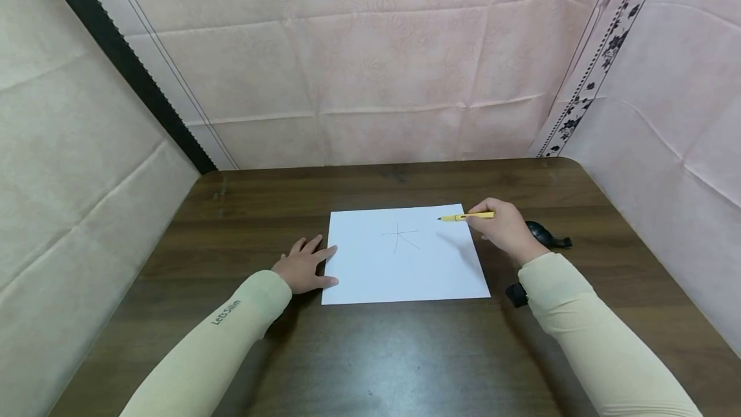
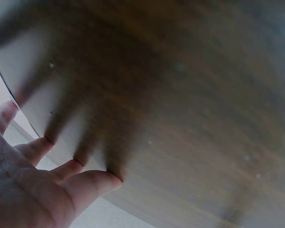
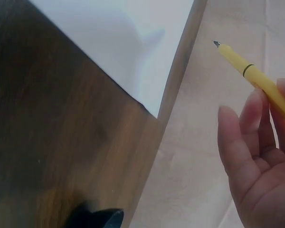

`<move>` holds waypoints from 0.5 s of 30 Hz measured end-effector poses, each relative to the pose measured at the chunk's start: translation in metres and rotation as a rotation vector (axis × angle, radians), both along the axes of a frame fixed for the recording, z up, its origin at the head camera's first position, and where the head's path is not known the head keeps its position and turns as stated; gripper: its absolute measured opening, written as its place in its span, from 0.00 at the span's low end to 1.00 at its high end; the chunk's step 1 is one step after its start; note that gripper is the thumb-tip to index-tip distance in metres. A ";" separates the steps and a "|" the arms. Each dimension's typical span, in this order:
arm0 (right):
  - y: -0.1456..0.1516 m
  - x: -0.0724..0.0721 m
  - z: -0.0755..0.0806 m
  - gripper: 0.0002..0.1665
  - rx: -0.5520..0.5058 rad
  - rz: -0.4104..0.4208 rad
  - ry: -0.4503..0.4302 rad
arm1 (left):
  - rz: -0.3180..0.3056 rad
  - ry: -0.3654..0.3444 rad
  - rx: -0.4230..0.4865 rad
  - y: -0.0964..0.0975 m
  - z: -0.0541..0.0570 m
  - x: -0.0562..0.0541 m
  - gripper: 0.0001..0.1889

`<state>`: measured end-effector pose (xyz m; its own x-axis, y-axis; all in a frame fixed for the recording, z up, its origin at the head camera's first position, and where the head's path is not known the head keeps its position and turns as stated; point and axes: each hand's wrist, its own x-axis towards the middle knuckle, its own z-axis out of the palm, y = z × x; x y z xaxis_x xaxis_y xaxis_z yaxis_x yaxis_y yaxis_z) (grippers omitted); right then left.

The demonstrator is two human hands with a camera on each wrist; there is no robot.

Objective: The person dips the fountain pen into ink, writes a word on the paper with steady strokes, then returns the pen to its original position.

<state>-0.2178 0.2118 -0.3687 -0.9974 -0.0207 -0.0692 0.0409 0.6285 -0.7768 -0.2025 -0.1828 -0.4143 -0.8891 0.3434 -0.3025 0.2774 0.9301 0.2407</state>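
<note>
A white sheet of paper (image 1: 370, 275) lies on the brown wooden table, with a few thin dark lines (image 1: 397, 233) crossing near its upper middle. My left hand (image 1: 303, 266) rests at the sheet's left edge, fingers spread, with the thumb and a fingertip over the paper. In the left wrist view the fingertips (image 2: 115, 176) touch the tabletop. A yellow fountain pen (image 1: 454, 217) is pinched in my right hand (image 1: 500, 227) above the sheet's upper right corner, nib pointing left. The right wrist view shows the pen's metal nib (image 3: 216, 43) held clear of the paper.
Partly behind my right wrist lies a glossy black object (image 1: 541, 234), and another dark part (image 1: 517, 295) shows below the wrist. Pale cloth (image 1: 376, 82) hangs beyond the table's far edge and along both sides. The wooden tabletop (image 1: 359, 359) extends toward me.
</note>
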 end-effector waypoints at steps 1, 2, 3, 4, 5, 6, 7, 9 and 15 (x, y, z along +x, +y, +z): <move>0.002 0.000 0.000 0.15 -0.003 0.002 0.009 | 0.000 -0.001 0.001 0.000 0.001 0.000 0.40; 0.004 -0.001 0.001 0.15 -0.005 0.004 0.016 | 0.000 -0.001 0.003 0.000 0.001 0.001 0.40; 0.006 -0.001 0.001 0.15 -0.009 0.006 0.022 | 0.000 -0.003 0.004 0.000 0.001 0.001 0.40; 0.007 -0.001 0.001 0.16 -0.014 0.010 0.028 | 0.001 -0.003 0.006 0.001 0.002 0.002 0.40; 0.009 -0.001 0.002 0.16 -0.014 0.012 0.032 | 0.000 -0.003 0.005 0.001 0.002 0.002 0.40; 0.011 -0.001 0.002 0.16 -0.010 0.012 0.038 | 0.000 -0.003 0.006 0.001 0.002 0.002 0.40; 0.013 0.000 0.002 0.17 -0.005 0.012 0.041 | 0.000 -0.003 0.007 0.001 0.003 0.002 0.40; 0.016 0.000 0.003 0.17 0.005 0.008 0.049 | 0.001 -0.004 0.009 0.001 0.003 0.002 0.40; 0.028 0.001 0.004 0.18 0.038 -0.007 0.077 | 0.002 -0.006 0.001 0.001 0.001 0.000 0.40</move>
<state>-0.2168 0.2400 -0.3644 -0.9999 -0.0122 0.0072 -0.0134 0.6572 -0.7536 -0.2022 -0.1822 -0.4133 -0.8879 0.3419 -0.3078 0.2739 0.9305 0.2432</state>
